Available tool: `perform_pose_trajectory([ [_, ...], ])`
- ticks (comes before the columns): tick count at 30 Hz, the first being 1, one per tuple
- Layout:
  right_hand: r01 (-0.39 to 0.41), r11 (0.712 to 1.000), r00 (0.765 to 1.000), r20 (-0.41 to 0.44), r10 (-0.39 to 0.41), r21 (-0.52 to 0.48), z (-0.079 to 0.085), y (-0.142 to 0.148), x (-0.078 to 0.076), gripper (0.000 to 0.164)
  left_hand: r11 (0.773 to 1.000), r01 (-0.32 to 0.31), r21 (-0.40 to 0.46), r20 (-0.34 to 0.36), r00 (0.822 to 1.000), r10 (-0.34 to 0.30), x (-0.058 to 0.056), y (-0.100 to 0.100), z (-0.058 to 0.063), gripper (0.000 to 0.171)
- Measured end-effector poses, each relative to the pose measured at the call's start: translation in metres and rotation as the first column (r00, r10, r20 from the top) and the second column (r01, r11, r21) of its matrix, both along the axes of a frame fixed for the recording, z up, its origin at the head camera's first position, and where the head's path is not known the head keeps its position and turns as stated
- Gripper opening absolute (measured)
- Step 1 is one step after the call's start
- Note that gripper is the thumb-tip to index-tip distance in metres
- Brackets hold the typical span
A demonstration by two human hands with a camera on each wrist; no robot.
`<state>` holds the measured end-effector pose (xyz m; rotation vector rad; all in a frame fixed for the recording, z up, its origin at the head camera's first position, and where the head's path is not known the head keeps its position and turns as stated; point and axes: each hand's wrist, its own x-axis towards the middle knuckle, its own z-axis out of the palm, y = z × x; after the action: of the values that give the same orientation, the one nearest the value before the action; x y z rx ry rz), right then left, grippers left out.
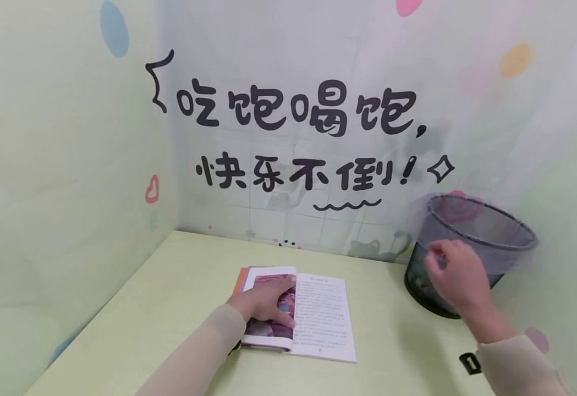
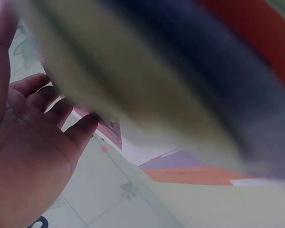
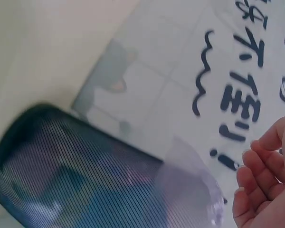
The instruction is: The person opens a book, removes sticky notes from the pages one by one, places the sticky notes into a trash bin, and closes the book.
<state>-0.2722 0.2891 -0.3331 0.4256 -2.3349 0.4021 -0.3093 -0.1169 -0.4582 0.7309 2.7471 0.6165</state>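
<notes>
A book (image 1: 320, 319) lies open on the table, a colour picture on its left page and printed text on its right. My left hand (image 1: 264, 301) rests spread on the picture page, with the thumb near the fold. In the left wrist view, blurred pages and covers fill much of the frame beside the fingers (image 2: 69, 116). My right hand (image 1: 459, 272) is raised in front of a dark mesh bin (image 1: 427, 280), its fingers loosely bent. The right wrist view shows nothing between those fingers (image 3: 261, 173).
The bin has a translucent purple liner (image 1: 498, 258) folded over its rim and stands at the table's back right. Printed curtains (image 1: 288, 55) close off the back and sides. Pale green table surface (image 1: 169, 308) extends left of the book.
</notes>
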Motion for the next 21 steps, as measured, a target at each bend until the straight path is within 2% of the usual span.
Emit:
perform_pose_trajectory([
  [3, -0.039, 0.999, 0.999, 0.008, 0.039, -0.005, -0.025, -0.012, 0.004, 0.014, 1.000, 0.011, 0.019, -0.009, 1.000, -0.010, 0.000, -0.004, -0.002, 0.107],
  [9, -0.021, 0.999, 0.993, 0.116, 0.024, -0.030, -0.063, -0.021, 0.014, 0.012, 0.999, 0.013, 0.037, 0.008, 1.000, -0.013, 0.003, -0.012, 0.000, 0.105],
  [15, -0.005, 0.999, 0.986, 0.164, 0.010, -0.035, -0.080, -0.021, 0.017, 0.012, 0.998, 0.021, 0.056, -0.008, 1.000, -0.020, 0.005, -0.017, 0.003, 0.104],
  [21, 0.001, 1.000, 0.970, 0.242, 0.007, -0.031, -0.091, -0.021, 0.019, 0.012, 0.997, 0.012, 0.081, 0.016, 1.000, -0.014, 0.003, -0.021, 0.002, 0.104],
])
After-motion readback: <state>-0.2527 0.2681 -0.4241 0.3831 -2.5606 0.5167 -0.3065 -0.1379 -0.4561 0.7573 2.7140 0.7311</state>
